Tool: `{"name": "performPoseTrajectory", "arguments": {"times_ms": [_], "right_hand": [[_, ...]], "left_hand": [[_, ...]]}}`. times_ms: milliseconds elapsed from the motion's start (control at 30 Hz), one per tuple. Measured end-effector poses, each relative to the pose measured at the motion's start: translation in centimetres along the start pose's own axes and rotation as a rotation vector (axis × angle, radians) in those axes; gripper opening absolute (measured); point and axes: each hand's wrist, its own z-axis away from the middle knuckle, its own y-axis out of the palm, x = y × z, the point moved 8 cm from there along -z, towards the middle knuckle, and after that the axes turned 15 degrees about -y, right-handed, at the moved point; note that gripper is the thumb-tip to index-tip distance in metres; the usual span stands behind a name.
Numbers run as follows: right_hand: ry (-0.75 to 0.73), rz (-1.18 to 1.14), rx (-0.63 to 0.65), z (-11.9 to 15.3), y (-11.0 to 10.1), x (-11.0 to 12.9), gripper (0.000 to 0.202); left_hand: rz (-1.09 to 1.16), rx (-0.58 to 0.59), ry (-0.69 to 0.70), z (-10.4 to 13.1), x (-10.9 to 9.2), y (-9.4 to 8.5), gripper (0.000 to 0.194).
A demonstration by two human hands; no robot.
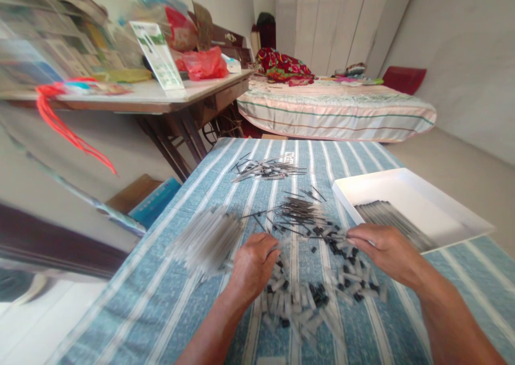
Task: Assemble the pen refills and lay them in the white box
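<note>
My left hand (pixel 256 260) is closed at the middle of the striped cloth, pinching a pale translucent piece whose tip shows by the thumb. Just left of it lies a pile of translucent tubes (pixel 211 236). My right hand (pixel 380 247) has its fingertips pressed together above the small parts; what they hold is too small and blurred to name. Between and below the hands are scattered clear caps with black pieces (pixel 309 306). A bundle of thin dark refills (pixel 300 209) lies beyond them, and a looser heap of thin parts (pixel 269 168) is farther back.
At the right, a white box (pixel 434 204) holds a row of assembled grey sticks (pixel 392 223). The blue striped cloth (pixel 161 279) covers the table. Behind stand a cluttered desk (pixel 153 103) at left and a bed (pixel 333 107).
</note>
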Motion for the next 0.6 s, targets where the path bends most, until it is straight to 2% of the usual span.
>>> {"name": "performPoseTrajectory", "arguments": {"times_ms": [200,433,600], "right_hand": [[-0.026,0.038,0.096,-0.5,1.0,0.6,0.029],[-0.063,0.029,0.062,-0.9,0.9,1.3,0.027],[-0.1,0.041,0.129,-1.2,1.1,1.3,0.029]], "left_hand": [[0.004,0.023,0.041,0.2,-0.5,0.1,0.016],[0.033,0.056,0.091,0.6,-1.0,0.3,0.016],[0.006,0.09,0.111,0.7,-1.3,0.4,0.016]]}}
